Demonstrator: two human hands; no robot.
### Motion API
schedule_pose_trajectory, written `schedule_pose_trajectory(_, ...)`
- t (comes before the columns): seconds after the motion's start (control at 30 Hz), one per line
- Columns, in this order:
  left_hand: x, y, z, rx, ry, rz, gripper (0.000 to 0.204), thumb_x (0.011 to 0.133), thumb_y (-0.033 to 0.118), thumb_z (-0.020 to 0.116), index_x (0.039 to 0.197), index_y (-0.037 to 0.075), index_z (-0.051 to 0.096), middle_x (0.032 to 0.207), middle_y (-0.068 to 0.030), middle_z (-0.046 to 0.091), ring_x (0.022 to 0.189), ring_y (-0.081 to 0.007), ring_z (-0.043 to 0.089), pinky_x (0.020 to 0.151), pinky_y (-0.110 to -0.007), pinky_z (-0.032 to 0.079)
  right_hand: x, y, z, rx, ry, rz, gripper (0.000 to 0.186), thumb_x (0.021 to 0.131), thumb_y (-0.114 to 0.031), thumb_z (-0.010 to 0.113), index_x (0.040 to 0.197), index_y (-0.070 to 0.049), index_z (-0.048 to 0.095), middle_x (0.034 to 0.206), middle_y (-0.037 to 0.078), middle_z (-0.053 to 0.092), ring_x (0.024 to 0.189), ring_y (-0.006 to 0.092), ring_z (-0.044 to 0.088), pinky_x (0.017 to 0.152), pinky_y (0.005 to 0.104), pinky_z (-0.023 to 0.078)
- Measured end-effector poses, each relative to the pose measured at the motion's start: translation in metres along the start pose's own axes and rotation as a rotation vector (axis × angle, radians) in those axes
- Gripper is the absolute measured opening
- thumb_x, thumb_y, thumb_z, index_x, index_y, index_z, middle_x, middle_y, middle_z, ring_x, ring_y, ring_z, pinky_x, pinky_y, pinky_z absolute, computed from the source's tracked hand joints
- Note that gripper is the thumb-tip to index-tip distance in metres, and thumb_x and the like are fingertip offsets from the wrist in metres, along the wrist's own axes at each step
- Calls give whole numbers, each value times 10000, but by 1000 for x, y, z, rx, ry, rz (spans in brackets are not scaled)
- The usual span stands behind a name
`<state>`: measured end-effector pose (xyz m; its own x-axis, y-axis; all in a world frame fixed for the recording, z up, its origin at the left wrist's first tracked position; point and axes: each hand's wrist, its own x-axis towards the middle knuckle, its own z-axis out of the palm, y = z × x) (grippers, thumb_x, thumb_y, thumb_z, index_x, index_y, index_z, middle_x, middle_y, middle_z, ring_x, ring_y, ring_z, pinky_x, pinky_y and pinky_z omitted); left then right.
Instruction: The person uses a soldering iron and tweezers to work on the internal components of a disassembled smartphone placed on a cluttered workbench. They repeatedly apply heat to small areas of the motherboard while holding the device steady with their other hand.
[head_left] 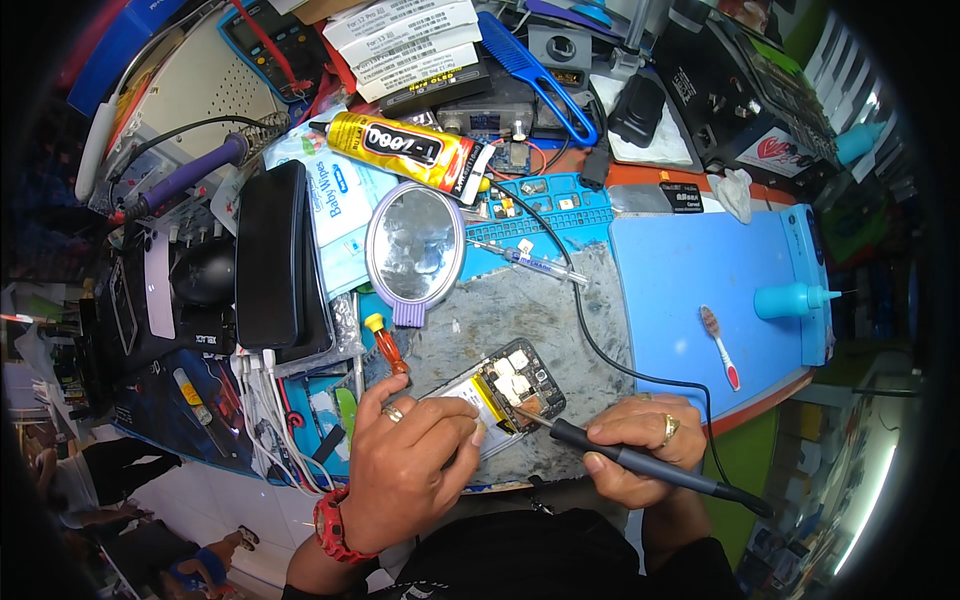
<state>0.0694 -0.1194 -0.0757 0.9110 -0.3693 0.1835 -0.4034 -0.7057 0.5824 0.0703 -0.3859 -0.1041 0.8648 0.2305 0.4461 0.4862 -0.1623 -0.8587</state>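
An opened phone (520, 375) with exposed board and battery lies on the worn grey mat (520, 315). My right hand (645, 455) grips a dark pen-shaped iron (650, 465) with a cable, its thin tip at the board's lower part. My left hand (420, 450) rests over the battery end of the phone, fingers curled; what they hold, if anything, is hidden. Just above its fingers is a small red screwdriver (385, 345) with a yellow cap. A purple-framed oval mirror (413, 243) lies farther back, near a pen-like syringe (525, 260).
Glue tube (400, 150), blue comb (535, 75), multimeter (260, 55) and parts tray (555, 205) fill the back. At left are a black phone (270, 255) and white cables (265, 410). At right a blue pad (670, 290) holds a toothbrush (720, 350). Other people (200, 565) show at lower left.
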Motion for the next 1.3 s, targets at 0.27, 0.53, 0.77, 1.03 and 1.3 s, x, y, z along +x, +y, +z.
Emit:
schedule_pose_trajectory(0.27,0,-1,-1,-2,1,6,56,868,62,810,883,82,759,1003,-27,776,743,-203,651,1105,-488,440,0,0,0,-6,-4,8,208,740,11,832,933,11,756,737,136,758,608,208,752,515,276,564)
schedule_pose_trajectory(0.53,0,-1,-1,-6,7,8,60,868,64,811,883,84,757,1004,-24,774,754,-208,653,1104,-492,441,0,0,1,-4,2,8,202,742,14,834,929,14,755,735,138,757,612,211,755,511,276,563)
schedule_pose_trajectory(0.77,-1,-2,0,-7,6,18,58,870,67,811,886,88,760,1008,-22,773,756,-207,654,1104,-498,439,0,-2,0,-8,-24,20,208,747,9,828,936,15,741,744,146,756,626,227,761,541,293,581)
schedule_pose_trajectory(1.03,-2,-2,-1,-22,12,10,51,870,64,809,878,83,763,999,-31,781,740,-202,655,1116,-494,432,-1,-3,-4,-23,-40,33,226,747,-1,821,944,8,711,769,158,755,655,257,766,608,329,620)
schedule_pose_trajectory(1.3,-2,-3,0,-18,8,15,48,870,65,810,880,85,769,993,-30,780,745,-199,662,1121,-490,430,-2,-3,-4,-20,-45,30,229,744,0,826,943,8,713,769,158,756,652,259,767,608,331,622)
